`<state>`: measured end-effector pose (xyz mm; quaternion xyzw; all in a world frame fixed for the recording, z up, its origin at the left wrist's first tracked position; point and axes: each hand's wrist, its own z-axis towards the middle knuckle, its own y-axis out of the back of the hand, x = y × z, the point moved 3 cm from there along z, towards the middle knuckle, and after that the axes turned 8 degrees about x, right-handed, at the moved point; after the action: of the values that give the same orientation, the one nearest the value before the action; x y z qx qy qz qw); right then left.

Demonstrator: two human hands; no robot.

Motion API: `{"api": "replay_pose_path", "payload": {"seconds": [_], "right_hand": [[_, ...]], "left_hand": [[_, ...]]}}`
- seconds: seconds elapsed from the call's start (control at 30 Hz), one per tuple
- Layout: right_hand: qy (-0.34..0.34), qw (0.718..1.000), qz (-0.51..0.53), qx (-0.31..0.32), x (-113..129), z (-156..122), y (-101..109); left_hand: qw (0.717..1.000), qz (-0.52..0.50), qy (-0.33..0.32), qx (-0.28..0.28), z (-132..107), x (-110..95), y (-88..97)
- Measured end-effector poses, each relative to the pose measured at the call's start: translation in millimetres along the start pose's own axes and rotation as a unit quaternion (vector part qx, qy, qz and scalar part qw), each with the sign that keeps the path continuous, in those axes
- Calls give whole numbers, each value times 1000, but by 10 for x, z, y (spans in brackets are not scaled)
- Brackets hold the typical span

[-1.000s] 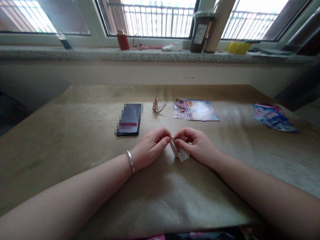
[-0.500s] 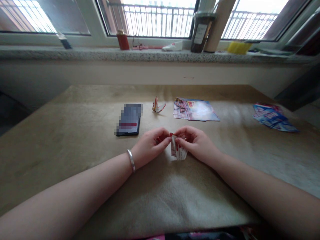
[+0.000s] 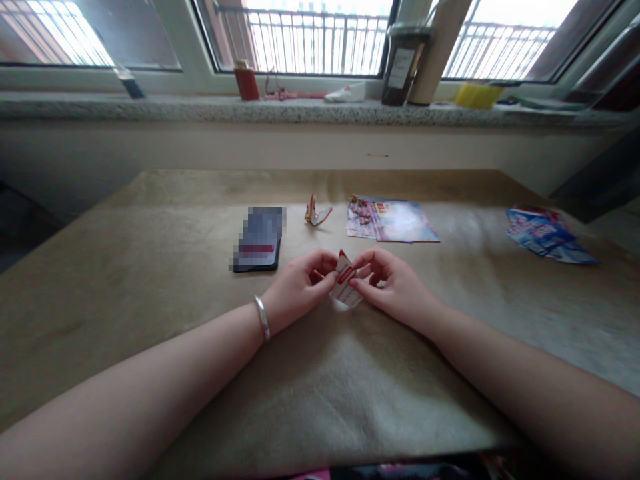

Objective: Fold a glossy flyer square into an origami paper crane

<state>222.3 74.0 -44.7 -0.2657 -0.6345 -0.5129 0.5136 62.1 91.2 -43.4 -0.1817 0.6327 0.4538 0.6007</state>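
Between my hands is a small folded paper (image 3: 346, 287), white with red print and a pointed red tip at its top. My left hand (image 3: 311, 277), with a silver bangle on the wrist, pinches its left edge between thumb and fingers. On the other side, my right hand (image 3: 383, 277) grips the right edge, its thumb lying on the front face. The fingertips behind the paper are partly hidden. Just beyond the hands stands another folded paper piece (image 3: 316, 212), white, red and yellow, with two raised flaps.
Left of the folded piece lies a phone (image 3: 260, 240), its screen blurred out. Printed leaflets (image 3: 407, 221) are stacked behind my right hand, and blue-and-red packets or cards (image 3: 547, 235) fan out at the far right. Bottles and odds and ends line the stone windowsill (image 3: 310, 115).
The folded paper has been raised slightly and turned, so its flat printed face and pointed tip now show. Both hands stay closed on it; the other objects have not moved.
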Motion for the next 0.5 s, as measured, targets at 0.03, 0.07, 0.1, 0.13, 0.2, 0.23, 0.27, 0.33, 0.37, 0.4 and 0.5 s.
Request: {"api": "replay_pose_path", "payload": {"seconds": [0.03,0.07,0.1,0.13,0.2,0.23,0.27,0.33,0.37,0.4,0.5], "right_hand": [[5,1000,-19,0,-5,2,1],[8,1000,-27,1,-18,9,1],[12,1000,-23,2,-38,20,1],[13,1000,-14,4,-64,34,1],[10,1000,-18,3,-117,65,11],[10,1000,-22,2,-137,80,19],[6,1000,-28,3,-153,94,29],[1,999,-42,-15,-166,113,62],[-2,999,-50,-17,-167,120,74],[-4,998,-57,-20,-165,124,84],[-12,996,-81,-18,-156,125,102]], "left_hand": [[1000,-3,2,-9,8,18,12],[1000,-1,4,-20,15,38,24],[1000,7,8,-24,21,59,31],[999,11,9,-31,25,77,37],[1000,9,9,-24,29,104,32],[1000,13,9,-23,29,110,29],[999,24,10,-22,28,111,26],[998,65,5,-25,25,93,29],[995,96,-3,-27,23,76,35],[990,136,-13,-23,22,57,39],[953,300,-40,5,23,20,50]]}}
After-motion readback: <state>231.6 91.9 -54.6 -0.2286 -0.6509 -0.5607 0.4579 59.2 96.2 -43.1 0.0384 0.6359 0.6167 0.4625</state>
